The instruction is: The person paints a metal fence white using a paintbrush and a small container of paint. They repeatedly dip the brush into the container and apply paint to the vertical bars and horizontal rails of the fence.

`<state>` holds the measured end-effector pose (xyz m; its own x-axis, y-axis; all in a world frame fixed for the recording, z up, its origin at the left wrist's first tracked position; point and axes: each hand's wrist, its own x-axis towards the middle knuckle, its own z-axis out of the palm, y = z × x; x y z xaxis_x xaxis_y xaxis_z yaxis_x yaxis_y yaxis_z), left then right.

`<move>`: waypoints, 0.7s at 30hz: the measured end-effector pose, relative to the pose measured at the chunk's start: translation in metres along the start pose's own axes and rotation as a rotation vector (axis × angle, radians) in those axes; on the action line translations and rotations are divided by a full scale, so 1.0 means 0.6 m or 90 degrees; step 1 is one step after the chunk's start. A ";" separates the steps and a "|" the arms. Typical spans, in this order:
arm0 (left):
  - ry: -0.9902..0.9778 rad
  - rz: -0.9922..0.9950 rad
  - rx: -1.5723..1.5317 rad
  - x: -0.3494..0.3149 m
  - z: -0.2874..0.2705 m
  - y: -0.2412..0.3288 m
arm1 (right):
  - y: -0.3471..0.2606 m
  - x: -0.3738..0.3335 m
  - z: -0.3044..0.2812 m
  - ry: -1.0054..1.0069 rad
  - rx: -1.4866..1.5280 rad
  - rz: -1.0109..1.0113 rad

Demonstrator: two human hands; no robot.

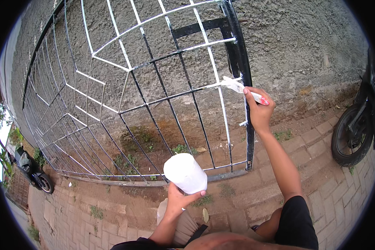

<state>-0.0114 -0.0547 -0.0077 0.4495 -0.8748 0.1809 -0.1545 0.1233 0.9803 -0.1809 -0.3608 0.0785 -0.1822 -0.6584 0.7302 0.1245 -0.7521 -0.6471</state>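
Note:
A metal grille gate (pixel 249 141) with a black frame stands before me, its thin bars partly white and partly black. My right hand (pixel 260 110) grips a paintbrush (pixel 236 86) by its pale handle, which has red at the end. The brush's white-coated bristles touch a horizontal bar near the gate's right upright. Low in front of the bars, my left hand (pixel 180 204) holds a white paint tub (pixel 187 175) from below, fingers wrapped round it. The tub's contents look plain white and blend with its wall.
Behind the gate rises a rough grey wall (pixel 296 50). A motorbike wheel (pixel 353 135) stands at the right, and another motorbike (pixel 31 171) is parked at the far left. Paving bricks (pixel 83 223), soil and small weeds cover the ground by the gate's lower rail (pixel 227 176).

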 end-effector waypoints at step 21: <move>-0.014 0.025 0.016 0.014 0.031 -0.015 | -0.086 -0.009 -0.051 -0.206 0.139 0.252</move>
<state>-0.0224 -0.0715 -0.0169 0.4237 -0.8794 0.2172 -0.1944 0.1460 0.9700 -0.2163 -0.3177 0.1011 0.2240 -0.8410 0.4925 0.3282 -0.4107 -0.8506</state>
